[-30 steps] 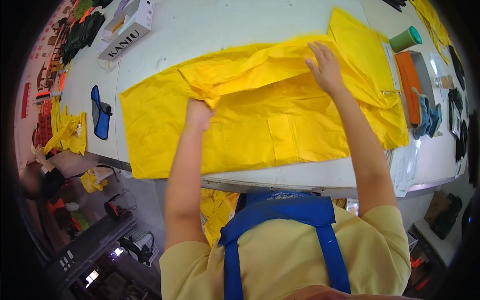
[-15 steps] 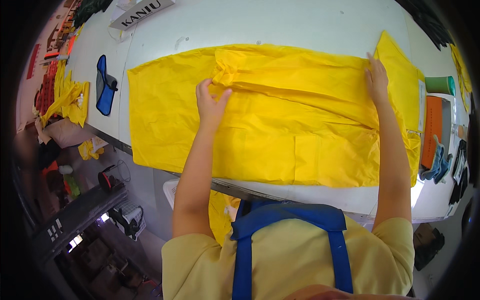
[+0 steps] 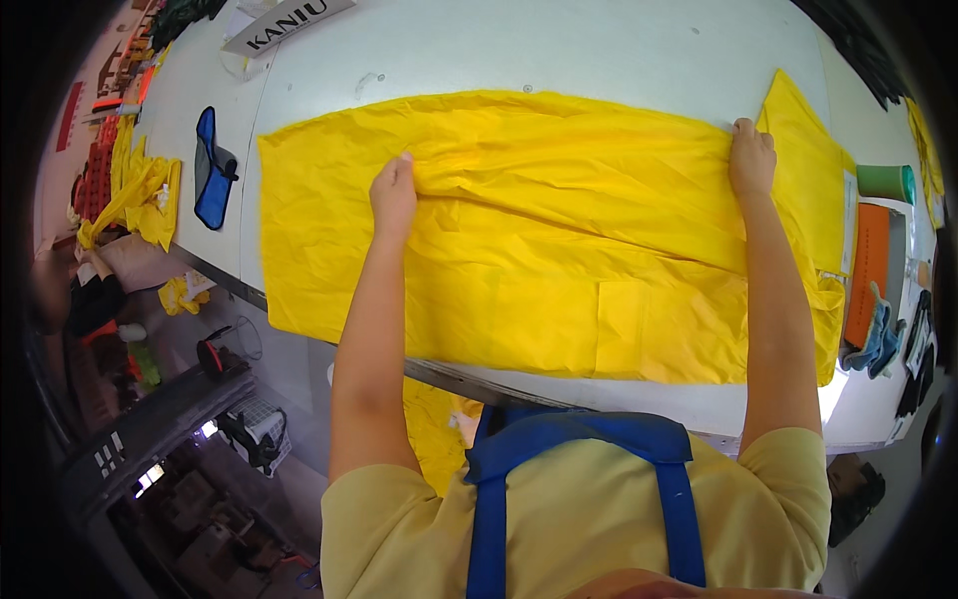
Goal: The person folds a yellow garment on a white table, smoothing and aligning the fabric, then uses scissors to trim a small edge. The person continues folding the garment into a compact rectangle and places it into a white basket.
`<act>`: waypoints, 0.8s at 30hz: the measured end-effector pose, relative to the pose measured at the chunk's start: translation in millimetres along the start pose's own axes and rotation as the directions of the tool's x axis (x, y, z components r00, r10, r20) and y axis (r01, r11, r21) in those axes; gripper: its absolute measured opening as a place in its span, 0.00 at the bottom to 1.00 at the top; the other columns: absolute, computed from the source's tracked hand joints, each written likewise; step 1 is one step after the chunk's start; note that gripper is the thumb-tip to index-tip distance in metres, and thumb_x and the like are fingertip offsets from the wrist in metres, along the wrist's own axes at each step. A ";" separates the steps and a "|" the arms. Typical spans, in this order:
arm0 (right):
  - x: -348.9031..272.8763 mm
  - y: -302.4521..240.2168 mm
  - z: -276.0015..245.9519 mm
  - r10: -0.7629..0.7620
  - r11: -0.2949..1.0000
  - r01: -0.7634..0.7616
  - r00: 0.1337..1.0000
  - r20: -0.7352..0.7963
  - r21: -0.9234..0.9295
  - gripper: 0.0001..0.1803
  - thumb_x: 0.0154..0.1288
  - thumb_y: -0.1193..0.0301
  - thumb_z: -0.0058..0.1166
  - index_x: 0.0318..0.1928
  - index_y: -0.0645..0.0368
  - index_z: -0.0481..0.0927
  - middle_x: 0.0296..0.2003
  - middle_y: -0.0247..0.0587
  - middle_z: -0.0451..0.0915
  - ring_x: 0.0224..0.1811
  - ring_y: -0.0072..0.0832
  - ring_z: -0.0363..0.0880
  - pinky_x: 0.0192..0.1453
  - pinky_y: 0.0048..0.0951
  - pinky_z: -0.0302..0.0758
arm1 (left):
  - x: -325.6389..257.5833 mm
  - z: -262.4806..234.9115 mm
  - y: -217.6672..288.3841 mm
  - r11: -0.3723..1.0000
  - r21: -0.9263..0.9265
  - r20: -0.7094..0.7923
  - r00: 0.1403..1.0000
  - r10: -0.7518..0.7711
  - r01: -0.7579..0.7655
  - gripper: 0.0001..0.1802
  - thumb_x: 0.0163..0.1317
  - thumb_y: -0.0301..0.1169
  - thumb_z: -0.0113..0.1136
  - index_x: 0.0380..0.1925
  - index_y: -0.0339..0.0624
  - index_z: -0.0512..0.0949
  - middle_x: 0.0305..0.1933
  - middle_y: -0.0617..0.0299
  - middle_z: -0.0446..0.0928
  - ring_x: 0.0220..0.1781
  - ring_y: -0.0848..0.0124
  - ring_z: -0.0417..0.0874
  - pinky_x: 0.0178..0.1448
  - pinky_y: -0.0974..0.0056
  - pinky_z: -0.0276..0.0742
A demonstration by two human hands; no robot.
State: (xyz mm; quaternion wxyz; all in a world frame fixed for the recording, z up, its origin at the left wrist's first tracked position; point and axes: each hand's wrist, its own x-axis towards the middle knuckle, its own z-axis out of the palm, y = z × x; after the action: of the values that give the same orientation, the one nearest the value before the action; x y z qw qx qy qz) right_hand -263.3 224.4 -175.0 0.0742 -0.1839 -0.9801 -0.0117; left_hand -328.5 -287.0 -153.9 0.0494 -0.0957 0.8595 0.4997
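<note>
A yellow coat [image 3: 519, 309] of thin, creased cloth lies flat across the white table in front of me. One sleeve [image 3: 579, 165] runs lengthwise over its body, with folds stretched between my two hands. My left hand [image 3: 393, 198] is closed on the sleeve's left end, thumb on top, so the cuff is mostly hidden. Toward the coat's right end, my right hand [image 3: 752, 160] has its fingers curled around cloth by the sleeve's upper edge. A pointed yellow flap of the coat sticks up beyond that hand.
A green thread cone [image 3: 886, 183], an orange box [image 3: 868, 275] and a blue cloth [image 3: 876, 339] sit at the right. At the left lies a blue-and-grey pouch-like piece [image 3: 212, 170]. A white sign [image 3: 289, 25] stands at the back. Another person [image 3: 95, 290] is beside yellow cloth [image 3: 150, 200].
My left hand has moved slightly left and closed on the sleeve end; the bunched cuff is drawn out straighter. My right hand has gone from lying flat to gripping the cloth.
</note>
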 end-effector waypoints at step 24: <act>28.0 24.1 -75.1 -0.225 0.971 0.147 0.824 0.520 0.188 0.20 0.58 0.71 0.54 0.52 0.62 0.72 0.49 0.55 0.76 0.52 0.48 0.73 0.57 0.38 0.70 | 130.5 37.9 90.9 0.382 0.756 0.635 0.736 -0.234 -0.531 0.17 0.47 0.33 0.66 0.38 0.43 0.75 0.44 0.57 0.77 0.45 0.56 0.77 0.47 0.60 0.72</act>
State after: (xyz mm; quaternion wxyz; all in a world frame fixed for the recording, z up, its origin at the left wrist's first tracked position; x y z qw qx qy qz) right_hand -269.7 253.1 -96.6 -0.1923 -0.0775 -0.9730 0.1016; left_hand -475.8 -225.2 -119.0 0.3409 0.2142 0.9137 -0.0549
